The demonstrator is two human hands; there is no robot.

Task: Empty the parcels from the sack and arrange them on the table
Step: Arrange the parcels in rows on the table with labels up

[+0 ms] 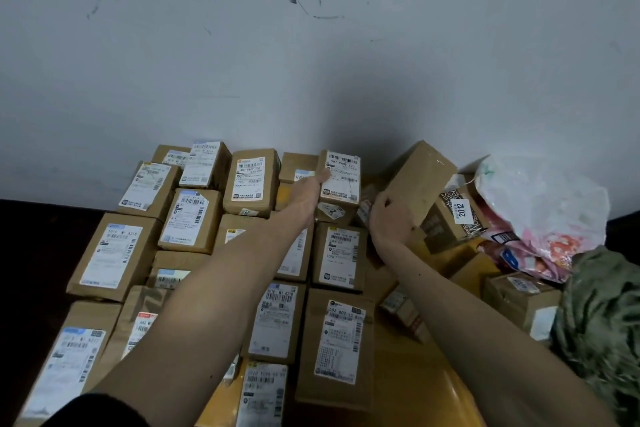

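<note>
Several brown cardboard parcels with white shipping labels lie in rows on the yellow table (408, 388). My left hand (310, 196) reaches far forward, its straight fingers touching the left side of a small labelled parcel (341, 180) perched on the back row. My right hand (391, 218) grips the lower end of a plain brown parcel (420, 180), held tilted above the table's right part. The green sack (602, 315) lies crumpled at the right edge.
A white and pink plastic bag (543, 215) lies at the back right, beside a box tagged 2012 (462, 211). More loose boxes (519, 298) sit next to the sack. A grey wall (311, 62) stands right behind the parcels. Dark floor shows on the left.
</note>
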